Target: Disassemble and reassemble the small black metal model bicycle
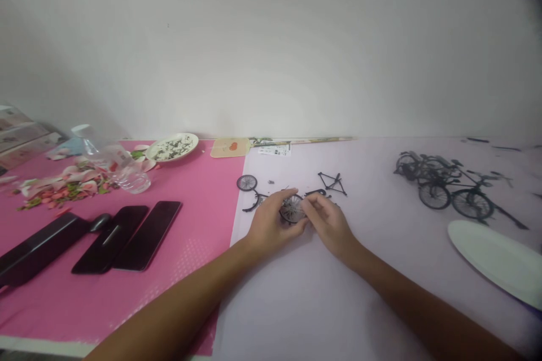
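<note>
A small black model bicycle wheel (292, 208) with thin spokes is held just above the white cloth. My left hand (271, 220) grips its rim from the left, thumb and fingers curled around it. On the right side, my right hand (328, 219) is closed, with its fingertips pinched against the wheel; any tiny part between them is hidden. Beyond my hands lie a second wheel (247, 183), a black frame (332, 183), and a curved black part (254, 203) partly covered by my left hand. Another dark part (318, 192) shows behind my right fingers.
Several model bicycles (453, 186) stand clustered at right, near a white oval plate (495, 256). On the pink cover at left are two phones (148, 236), a black case (42, 248), a plastic bottle (114, 161), scattered petals (63, 186) and a plate of bits (195, 144).
</note>
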### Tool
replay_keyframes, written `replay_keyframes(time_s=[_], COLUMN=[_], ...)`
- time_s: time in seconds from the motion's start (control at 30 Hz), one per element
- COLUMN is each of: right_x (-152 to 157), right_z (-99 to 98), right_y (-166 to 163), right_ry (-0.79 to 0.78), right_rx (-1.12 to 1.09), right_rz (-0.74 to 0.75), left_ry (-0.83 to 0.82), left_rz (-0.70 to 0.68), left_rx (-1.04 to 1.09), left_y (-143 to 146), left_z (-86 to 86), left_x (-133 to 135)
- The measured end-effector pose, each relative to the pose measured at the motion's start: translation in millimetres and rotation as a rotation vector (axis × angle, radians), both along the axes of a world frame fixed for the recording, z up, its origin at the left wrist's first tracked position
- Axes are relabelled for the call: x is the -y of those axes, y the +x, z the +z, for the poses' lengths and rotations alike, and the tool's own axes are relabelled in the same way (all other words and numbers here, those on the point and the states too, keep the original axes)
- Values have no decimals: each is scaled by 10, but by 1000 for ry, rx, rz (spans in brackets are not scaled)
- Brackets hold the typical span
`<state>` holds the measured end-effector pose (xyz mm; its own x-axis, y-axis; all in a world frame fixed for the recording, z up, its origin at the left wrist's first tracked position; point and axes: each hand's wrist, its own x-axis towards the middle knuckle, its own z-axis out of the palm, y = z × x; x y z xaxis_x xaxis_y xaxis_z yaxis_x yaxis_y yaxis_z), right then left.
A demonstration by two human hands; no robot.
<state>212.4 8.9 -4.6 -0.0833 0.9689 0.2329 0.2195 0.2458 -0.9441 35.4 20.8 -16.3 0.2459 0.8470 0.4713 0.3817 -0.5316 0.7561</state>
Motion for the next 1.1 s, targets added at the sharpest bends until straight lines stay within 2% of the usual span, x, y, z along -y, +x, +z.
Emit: replay_keyframes(time_s=[0.83, 1.1], right_x=[-11, 5], right_z=[-97, -56], right_y=[28, 9], right_ry=[-27, -26], right_rx=[8, 14], right_rz=[-55, -43], left_ry=[-24, -17], left_rz=[-18, -24], left_rx=[-3, 10], left_y=[-14, -17], left_z=[1, -1], left_x=[14, 20])
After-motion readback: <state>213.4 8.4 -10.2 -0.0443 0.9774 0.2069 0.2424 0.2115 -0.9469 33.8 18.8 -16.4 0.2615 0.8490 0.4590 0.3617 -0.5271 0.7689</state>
